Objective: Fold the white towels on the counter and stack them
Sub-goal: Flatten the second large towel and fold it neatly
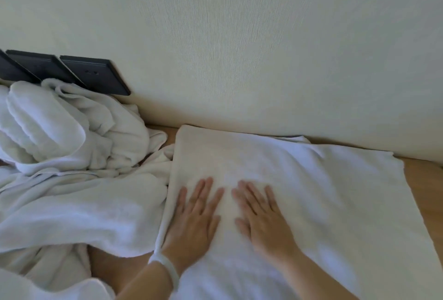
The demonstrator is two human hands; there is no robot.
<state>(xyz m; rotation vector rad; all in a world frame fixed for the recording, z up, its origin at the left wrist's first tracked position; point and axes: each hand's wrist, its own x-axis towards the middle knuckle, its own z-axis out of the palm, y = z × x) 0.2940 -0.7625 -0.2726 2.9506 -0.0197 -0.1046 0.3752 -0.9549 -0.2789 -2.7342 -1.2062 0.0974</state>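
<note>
The left grip (194, 223) and right grip (261, 220) lie flat, side by side, fingers straight and spread, on a folded white towel (311, 179). The towel rests on the wooden surface (426, 191) against the wall (239, 47). A pale bracelet (167, 268) circles the left wrist. To the left, a heap of unfolded white towels (72, 143) lies below 3 dark wall plates (96, 75).

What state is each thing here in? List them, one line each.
flat towel: spread smooth on the counter, left edge looks folded over.
towel heap: crumpled, unfolded, left of the flat towel.
left hand: open, fingers straight, pressing the flat towel.
right hand: open, fingers straight, pressing the flat towel.
socket plates: nearest one has nothing plugged in; partly hidden by the towel heap.
</note>
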